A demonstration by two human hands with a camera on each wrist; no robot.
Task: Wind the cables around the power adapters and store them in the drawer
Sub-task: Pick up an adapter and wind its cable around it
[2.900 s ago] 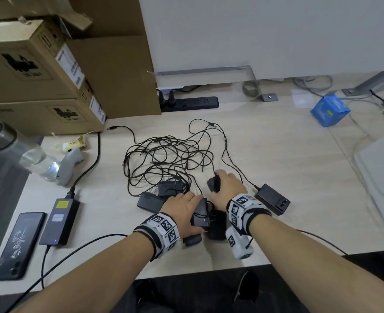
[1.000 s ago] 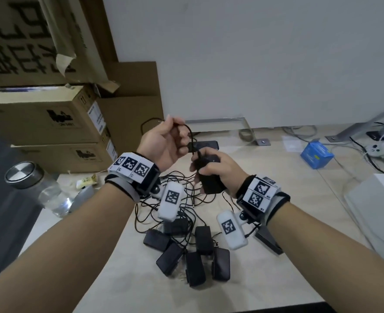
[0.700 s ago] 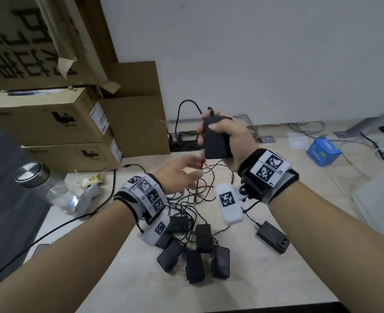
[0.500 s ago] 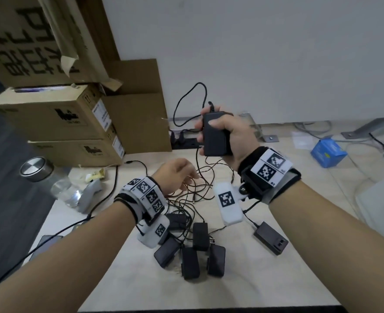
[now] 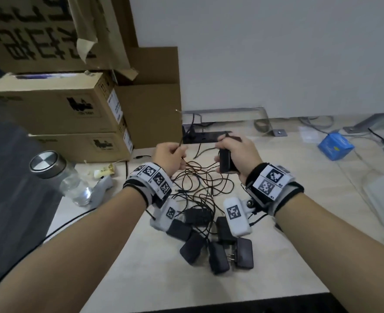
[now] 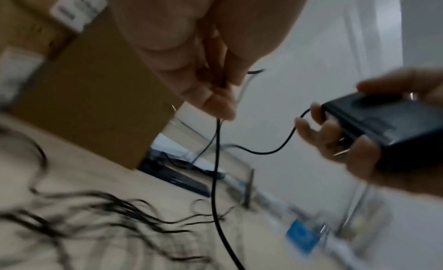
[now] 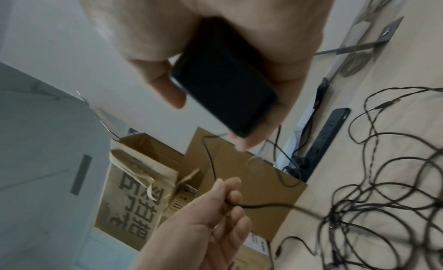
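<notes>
My right hand (image 5: 234,152) grips a black power adapter (image 5: 225,160) (image 7: 223,84) (image 6: 388,126) above the desk. Its thin black cable (image 6: 217,160) (image 7: 261,206) runs to my left hand (image 5: 169,154), which pinches it between thumb and fingers a short way left of the adapter. Below both hands a tangle of black cables (image 5: 200,177) lies on the desk. Several more black adapters (image 5: 216,242) sit in a cluster near the front edge. No drawer is in view.
Stacked cardboard boxes (image 5: 57,109) fill the back left. A black power strip (image 5: 200,137) lies by the wall. A clear bottle with a metal lid (image 5: 57,175) stands at the left edge. A blue box (image 5: 334,145) sits at the back right.
My right hand has lowered the adapter from chest height towards the desk. My left hand rose from the cable tangle and now pinches the cable beside the adapter.
</notes>
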